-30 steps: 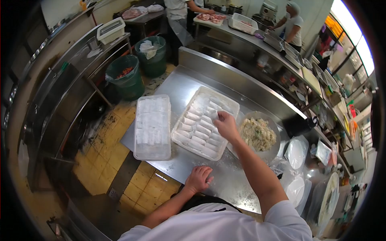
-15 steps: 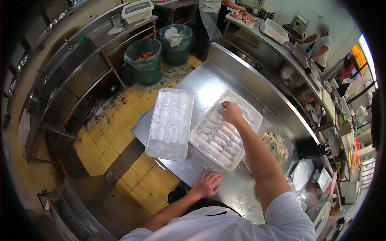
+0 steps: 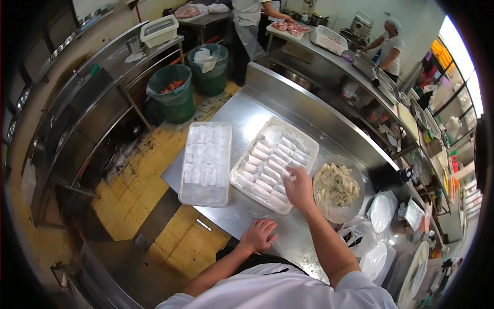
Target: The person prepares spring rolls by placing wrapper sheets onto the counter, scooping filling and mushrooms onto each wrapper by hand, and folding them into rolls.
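My right hand (image 3: 298, 186) is over the lower right edge of a white tray (image 3: 237, 180) that holds rows of pale floured rolls (image 3: 276, 166). Its fingers are bent together, and whether something is between them cannot be made out. My left hand (image 3: 259, 235) rests on the steel table's front edge with its fingers spread, holding nothing. Left of the rolls' tray lies a translucent container (image 3: 204, 196) with rows of white wrapped pieces. Right of my right hand stands a round bowl of chunky pale mixture (image 3: 337, 185).
A raised steel ledge (image 3: 319, 110) runs along the table's far side. Plastic-wrapped packs (image 3: 382, 212) lie at the right. Two green bins (image 3: 172, 100) stand on the yellow floor. One person (image 3: 393, 51) stands at the back right, another (image 3: 248, 20) at the back beside meat.
My right hand has moved from the far part of the rolls' tray toward its near right edge, uncovering the far rolls and the bowl. The whole view has shifted slightly.
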The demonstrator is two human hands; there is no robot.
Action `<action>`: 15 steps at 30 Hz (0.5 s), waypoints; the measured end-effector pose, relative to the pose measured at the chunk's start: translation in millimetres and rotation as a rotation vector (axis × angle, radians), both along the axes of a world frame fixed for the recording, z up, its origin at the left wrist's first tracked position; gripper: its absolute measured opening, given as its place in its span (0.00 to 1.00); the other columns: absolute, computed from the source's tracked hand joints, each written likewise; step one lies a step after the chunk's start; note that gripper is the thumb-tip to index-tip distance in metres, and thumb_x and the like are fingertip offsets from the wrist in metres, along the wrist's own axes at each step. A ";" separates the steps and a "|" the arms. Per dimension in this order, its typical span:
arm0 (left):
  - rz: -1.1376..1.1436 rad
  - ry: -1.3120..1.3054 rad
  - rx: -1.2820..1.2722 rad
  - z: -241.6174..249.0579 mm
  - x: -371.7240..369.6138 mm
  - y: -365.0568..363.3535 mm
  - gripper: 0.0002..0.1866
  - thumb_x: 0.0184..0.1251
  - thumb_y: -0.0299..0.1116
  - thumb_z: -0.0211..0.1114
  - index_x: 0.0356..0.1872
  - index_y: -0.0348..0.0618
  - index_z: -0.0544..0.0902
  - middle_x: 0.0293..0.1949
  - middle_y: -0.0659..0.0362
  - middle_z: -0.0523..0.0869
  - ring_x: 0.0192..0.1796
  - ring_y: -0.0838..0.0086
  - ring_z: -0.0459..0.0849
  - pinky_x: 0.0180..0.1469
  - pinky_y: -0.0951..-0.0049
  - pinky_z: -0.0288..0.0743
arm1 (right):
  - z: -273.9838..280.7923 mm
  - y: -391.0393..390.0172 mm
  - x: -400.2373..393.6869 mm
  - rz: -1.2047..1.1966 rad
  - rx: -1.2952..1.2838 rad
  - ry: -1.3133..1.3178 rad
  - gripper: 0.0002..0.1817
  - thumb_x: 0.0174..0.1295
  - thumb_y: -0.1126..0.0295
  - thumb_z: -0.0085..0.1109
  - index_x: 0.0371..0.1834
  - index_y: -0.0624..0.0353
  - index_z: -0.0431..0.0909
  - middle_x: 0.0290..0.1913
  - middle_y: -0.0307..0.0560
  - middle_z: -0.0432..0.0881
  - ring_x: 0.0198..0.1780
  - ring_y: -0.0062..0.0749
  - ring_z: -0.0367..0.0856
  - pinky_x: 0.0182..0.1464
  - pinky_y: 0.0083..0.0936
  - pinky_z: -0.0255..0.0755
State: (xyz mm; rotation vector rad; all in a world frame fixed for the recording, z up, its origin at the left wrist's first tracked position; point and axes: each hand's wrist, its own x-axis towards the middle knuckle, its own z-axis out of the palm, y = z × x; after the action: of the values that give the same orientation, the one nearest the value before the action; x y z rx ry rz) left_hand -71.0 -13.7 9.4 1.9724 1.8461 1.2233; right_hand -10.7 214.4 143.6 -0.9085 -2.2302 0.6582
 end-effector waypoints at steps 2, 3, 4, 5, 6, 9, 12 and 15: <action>-0.001 0.015 0.002 -2.5 2.1 1.1 0.24 0.66 0.41 0.77 0.61 0.43 0.87 0.60 0.53 0.89 0.64 0.56 0.86 0.71 0.51 0.76 | 7.3 -51.2 53.4 -0.081 -0.265 -0.102 0.19 0.64 0.73 0.72 0.58 0.64 0.89 0.49 0.61 0.89 0.44 0.51 0.90 0.48 0.44 0.83; 0.001 0.035 -0.007 -2.3 2.2 2.5 0.24 0.67 0.41 0.76 0.61 0.42 0.87 0.60 0.53 0.89 0.64 0.56 0.86 0.71 0.51 0.76 | -3.1 -72.6 80.5 -0.085 -0.310 -0.072 0.19 0.64 0.73 0.72 0.58 0.64 0.89 0.51 0.60 0.90 0.44 0.49 0.91 0.48 0.42 0.85; -0.008 0.053 -0.017 -1.8 1.3 4.0 0.23 0.68 0.42 0.75 0.60 0.42 0.87 0.60 0.53 0.89 0.64 0.55 0.86 0.71 0.50 0.76 | -14.4 -93.0 107.4 -0.100 -0.357 -0.041 0.19 0.64 0.73 0.71 0.58 0.64 0.89 0.52 0.60 0.90 0.44 0.46 0.92 0.48 0.40 0.86; -0.025 0.070 -0.029 -1.3 2.8 3.4 0.23 0.69 0.42 0.74 0.60 0.42 0.87 0.60 0.53 0.89 0.65 0.55 0.86 0.71 0.50 0.76 | -22.9 -112.5 132.1 -0.137 -0.400 -0.063 0.19 0.64 0.73 0.71 0.58 0.64 0.89 0.54 0.60 0.91 0.45 0.46 0.93 0.49 0.40 0.86; -0.025 0.074 -0.029 -0.5 4.5 3.1 0.22 0.69 0.42 0.75 0.60 0.43 0.87 0.60 0.53 0.89 0.65 0.55 0.86 0.71 0.49 0.76 | -30.7 -130.0 154.1 -0.177 -0.442 -0.080 0.19 0.64 0.73 0.71 0.59 0.64 0.89 0.55 0.60 0.91 0.46 0.46 0.93 0.49 0.39 0.87; -0.025 0.091 -0.024 0.0 7.5 4.0 0.22 0.68 0.41 0.75 0.59 0.43 0.87 0.59 0.53 0.89 0.65 0.54 0.85 0.71 0.49 0.75 | -55.2 -171.0 207.6 -0.296 -0.540 -0.075 0.20 0.67 0.71 0.71 0.61 0.65 0.89 0.56 0.57 0.92 0.46 0.40 0.93 0.47 0.36 0.87; -0.034 0.120 -0.024 -2.4 7.3 4.1 0.22 0.67 0.40 0.76 0.59 0.43 0.87 0.60 0.53 0.89 0.64 0.52 0.85 0.71 0.48 0.73 | -48.3 -193.0 232.9 -0.430 -0.767 0.017 0.23 0.68 0.70 0.71 0.66 0.64 0.87 0.55 0.53 0.92 0.46 0.34 0.92 0.45 0.34 0.86; -0.058 0.145 -0.010 -5.5 7.5 5.0 0.21 0.67 0.39 0.75 0.59 0.43 0.86 0.60 0.54 0.89 0.65 0.52 0.84 0.72 0.48 0.73 | -55.1 -181.9 241.6 -0.421 -0.824 0.153 0.28 0.68 0.71 0.72 0.72 0.62 0.82 0.53 0.49 0.93 0.45 0.32 0.91 0.46 0.33 0.86</action>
State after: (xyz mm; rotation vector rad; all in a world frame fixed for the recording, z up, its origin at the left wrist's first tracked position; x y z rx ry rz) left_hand -63.4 -8.7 3.9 2.1451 1.8415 1.0787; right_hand 230.9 32.4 88.5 -1.5912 -1.5260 1.4109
